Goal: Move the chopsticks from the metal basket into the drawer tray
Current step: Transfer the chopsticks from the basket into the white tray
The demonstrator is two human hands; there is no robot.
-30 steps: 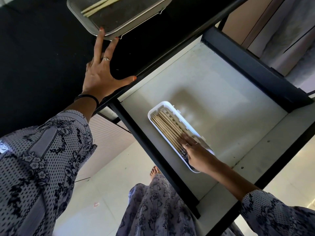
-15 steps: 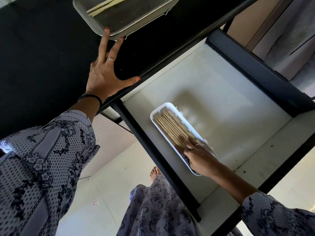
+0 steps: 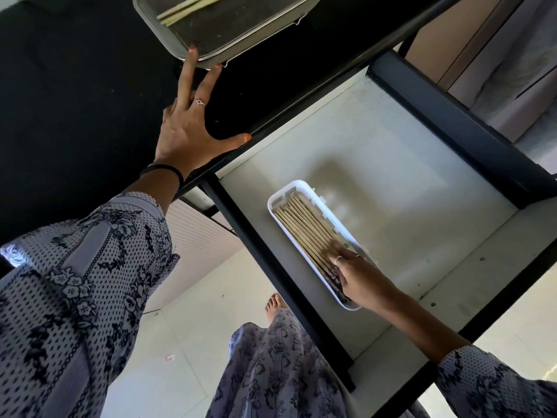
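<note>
The metal basket (image 3: pixel 229 28) sits on the black desk (image 3: pixel 75 86), but its top part is cut off by the edge of the picture. Only the ends of a few chopsticks in the basket (image 3: pixel 184 12) can be seen; the rest of them run out of view, so I cannot count them.

The left hand (image 3: pixel 193 128) lies flat on the desk with its fingers spread wide. Two fingertips (image 3: pixel 192 52) touch the near rim of the basket. Its grip holds nothing.

The white tray (image 3: pixel 281 200) lies in the open drawer (image 3: pixel 391 164). A neat row of chopsticks in the tray (image 3: pixel 304 224) fills it. The right hand (image 3: pixel 358 279) covers the near end of the tray, so that end of the sticks is hidden. Its fingers are blurry. They lie on top of the sticks, and I cannot tell if they press flat or pinch one.

A foot (image 3: pixel 275 303) peeks out from under the long dress (image 3: pixel 271 372) on the pale floor (image 3: pixel 187 327).

Since half a second ago, the left hand's fingertips have gone from just under the basket rim to up onto it. The right hand has stayed at the near end of the tray. The sticks in the tray lie the same way.
</note>
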